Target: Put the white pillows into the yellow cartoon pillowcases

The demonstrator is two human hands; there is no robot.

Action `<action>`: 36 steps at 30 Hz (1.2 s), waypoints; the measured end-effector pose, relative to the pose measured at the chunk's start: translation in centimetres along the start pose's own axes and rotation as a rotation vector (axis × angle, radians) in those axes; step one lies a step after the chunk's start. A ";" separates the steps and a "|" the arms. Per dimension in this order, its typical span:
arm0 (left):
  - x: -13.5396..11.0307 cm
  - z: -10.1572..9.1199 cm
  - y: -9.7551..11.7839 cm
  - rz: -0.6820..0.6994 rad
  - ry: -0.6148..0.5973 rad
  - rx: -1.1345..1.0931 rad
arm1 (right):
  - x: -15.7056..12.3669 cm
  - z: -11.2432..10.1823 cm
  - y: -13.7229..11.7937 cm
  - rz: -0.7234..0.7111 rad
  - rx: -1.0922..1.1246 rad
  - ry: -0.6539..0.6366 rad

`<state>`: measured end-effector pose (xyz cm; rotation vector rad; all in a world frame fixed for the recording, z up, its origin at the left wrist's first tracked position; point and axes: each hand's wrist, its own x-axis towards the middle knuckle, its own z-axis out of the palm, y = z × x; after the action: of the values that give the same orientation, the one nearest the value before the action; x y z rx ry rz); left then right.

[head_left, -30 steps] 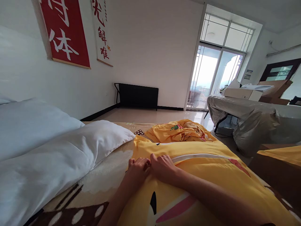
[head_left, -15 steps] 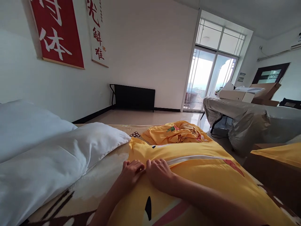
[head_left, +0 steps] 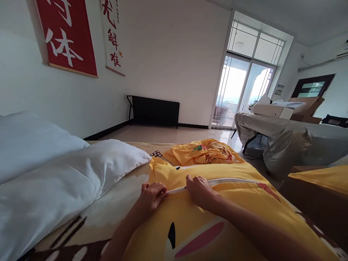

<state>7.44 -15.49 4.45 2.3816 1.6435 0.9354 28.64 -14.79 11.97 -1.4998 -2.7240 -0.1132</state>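
Note:
A plump yellow pillow point(head_left: 239, 208) with a printed pink and black pattern lies in front of me, its cover parted along a white zipper point(head_left: 231, 180). My left hand point(head_left: 153, 194) is closed at the zipper's left end, pinching the cover's edge. Farther right along the same zipper, my right hand point(head_left: 199, 190) is closed in a pinch on it; the zipper pull itself is hidden by the fingers. Between the two hands a short line of the zipper shows. Beyond the pillow sits a crumpled yellow cloth point(head_left: 203, 151) with carrot prints.
White pillows point(head_left: 78, 174) lie to the left on a patterned beige and brown blanket point(head_left: 119, 197). At right, a brown box point(head_left: 304, 195) has yellow fabric point(head_left: 326, 177) over it. A plastic-covered table point(head_left: 282, 130) carries boxes. A black folded frame point(head_left: 154, 111) leans on the wall.
My right hand has slid right along the zipper, away from my left hand, baring a stretch of it between them. My left hand has stayed at the left end.

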 end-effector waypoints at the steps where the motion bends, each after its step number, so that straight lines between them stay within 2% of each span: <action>1: 0.0 0.0 0.0 0.006 0.005 -0.001 | 0.0 -0.1 0.5 0.003 0.004 -0.009; 10: 0.1 -0.3 0.3 -0.023 -0.022 0.011 | -0.3 0.8 3.4 -0.011 0.009 -0.008; 17: 0.0 -0.2 -0.1 0.083 0.048 0.075 | -1.1 1.1 3.5 -0.061 -0.022 0.007; 22: 0.0 -0.7 0.1 0.077 0.027 0.100 | -1.2 1.2 3.4 -0.147 -0.047 -0.025; 26: -0.1 -0.6 -0.1 0.083 0.036 0.114 | -1.0 1.2 3.7 -0.197 -0.051 0.091; 30: -0.2 -0.5 -0.1 0.060 -0.005 0.093 | -1.3 1.6 4.6 -0.299 -0.056 0.211; 36: -0.1 -0.4 -0.1 0.040 -0.036 0.074 | -2.1 1.7 6.0 -0.154 -0.038 0.178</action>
<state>7.11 -15.68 4.69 2.4728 1.6516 0.8475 34.86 -13.26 10.39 -1.2211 -2.7034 -0.2881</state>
